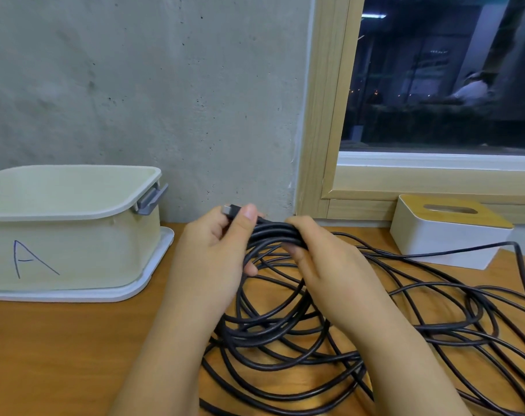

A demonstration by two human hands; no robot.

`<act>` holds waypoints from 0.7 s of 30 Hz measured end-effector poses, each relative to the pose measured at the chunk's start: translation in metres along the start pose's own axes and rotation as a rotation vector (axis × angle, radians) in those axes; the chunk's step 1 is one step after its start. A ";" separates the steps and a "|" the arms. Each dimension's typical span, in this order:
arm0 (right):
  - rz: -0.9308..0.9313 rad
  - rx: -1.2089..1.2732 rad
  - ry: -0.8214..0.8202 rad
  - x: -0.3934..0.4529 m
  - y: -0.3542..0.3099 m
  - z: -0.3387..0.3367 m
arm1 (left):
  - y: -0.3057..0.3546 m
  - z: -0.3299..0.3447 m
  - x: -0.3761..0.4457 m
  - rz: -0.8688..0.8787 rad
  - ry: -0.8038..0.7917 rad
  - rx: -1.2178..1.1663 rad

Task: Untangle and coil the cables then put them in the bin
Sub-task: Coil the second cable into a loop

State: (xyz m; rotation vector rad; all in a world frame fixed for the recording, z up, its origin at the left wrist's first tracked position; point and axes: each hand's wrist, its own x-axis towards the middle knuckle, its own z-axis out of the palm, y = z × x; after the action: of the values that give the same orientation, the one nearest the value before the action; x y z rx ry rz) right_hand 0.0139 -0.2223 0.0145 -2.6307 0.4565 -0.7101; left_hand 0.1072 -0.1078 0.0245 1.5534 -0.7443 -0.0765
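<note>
A long black cable [339, 334] lies in tangled loops across the wooden table, from the middle to the right edge. Several of its loops are gathered into a bundle [273, 234] held above the table. My left hand [216, 250] grips the bundle's left end, thumb pressing the cable's plug [230, 210], whose metal tip points left. My right hand [324, 253] has its fingers curled round the bundle from the right. A cream bin [75, 253] marked "A" stands open at the left, on its white lid; I see no cable in it.
A white tissue box with a wooden top [447, 232] stands at the back right, a cable strand running along its front. A concrete wall and a wooden window frame [324, 115] close the back. Bare tabletop [69, 355] lies in front of the bin.
</note>
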 end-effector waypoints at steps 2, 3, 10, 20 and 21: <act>0.010 0.019 0.007 0.000 0.000 0.000 | 0.002 0.000 0.001 -0.015 0.041 -0.080; 0.011 0.025 0.009 0.000 0.000 0.000 | 0.002 0.000 0.001 -0.014 0.055 -0.094; 0.023 -0.001 0.030 0.000 0.002 0.000 | -0.009 0.005 0.006 -0.024 0.117 -0.043; -0.088 -0.085 0.066 0.000 -0.002 -0.002 | -0.008 0.009 0.001 0.364 -0.248 0.851; -0.099 -0.075 0.080 0.000 -0.003 -0.002 | -0.012 0.006 0.003 0.361 -0.270 0.740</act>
State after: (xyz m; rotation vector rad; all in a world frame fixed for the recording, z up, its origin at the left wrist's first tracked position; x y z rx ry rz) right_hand 0.0131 -0.2205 0.0171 -2.7184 0.3843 -0.8483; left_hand 0.1115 -0.1149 0.0134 2.0946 -1.3600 0.2946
